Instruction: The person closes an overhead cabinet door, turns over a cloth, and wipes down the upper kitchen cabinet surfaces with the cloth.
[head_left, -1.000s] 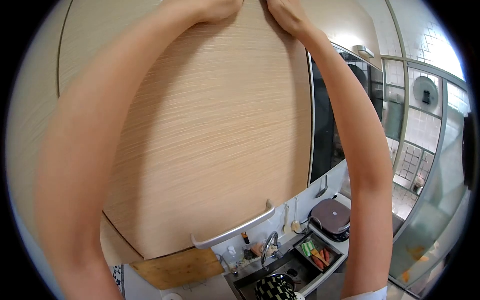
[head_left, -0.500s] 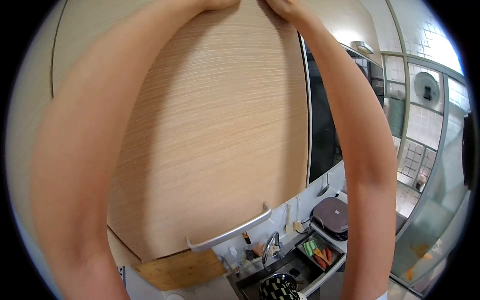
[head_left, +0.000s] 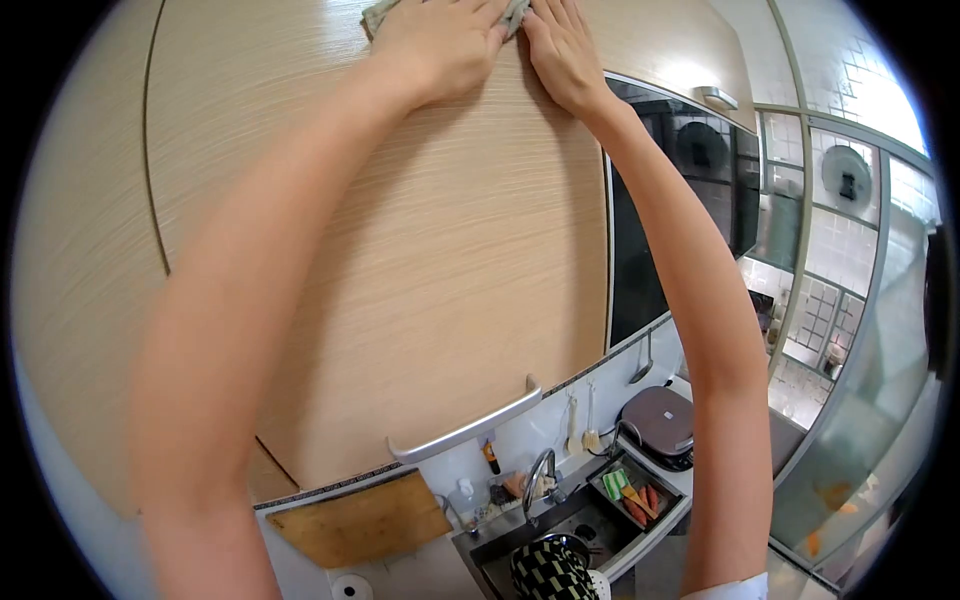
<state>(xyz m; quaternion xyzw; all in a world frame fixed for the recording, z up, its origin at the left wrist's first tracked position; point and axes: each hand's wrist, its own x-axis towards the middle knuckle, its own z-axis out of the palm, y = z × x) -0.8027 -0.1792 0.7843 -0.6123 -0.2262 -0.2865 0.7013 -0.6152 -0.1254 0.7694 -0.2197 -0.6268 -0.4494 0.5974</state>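
My left hand (head_left: 440,45) presses a greyish-green cloth (head_left: 378,14) against the upper part of a light wood-grain cabinet door (head_left: 450,260). Part of the cloth sticks out past the hand on both sides. My right hand (head_left: 563,55) lies against the same door just right of the cloth, fingers stretched upward and its thumb close to the cloth's edge. The frame's top edge cuts off some fingertips. Along the door's bottom runs a silver bar handle (head_left: 468,428), which neither hand touches.
Below are a sink (head_left: 490,550) with a faucet (head_left: 541,485), a tray of carrots (head_left: 640,500), a wooden cutting board (head_left: 365,522) and a brown appliance (head_left: 657,422). A dark glass panel (head_left: 635,270) adjoins the door. A glass sliding door (head_left: 860,420) stands at right.
Both hands have come lower into view, showing the cloth under the left hand. The left forearm has shifted right, and the view has tilted slightly.
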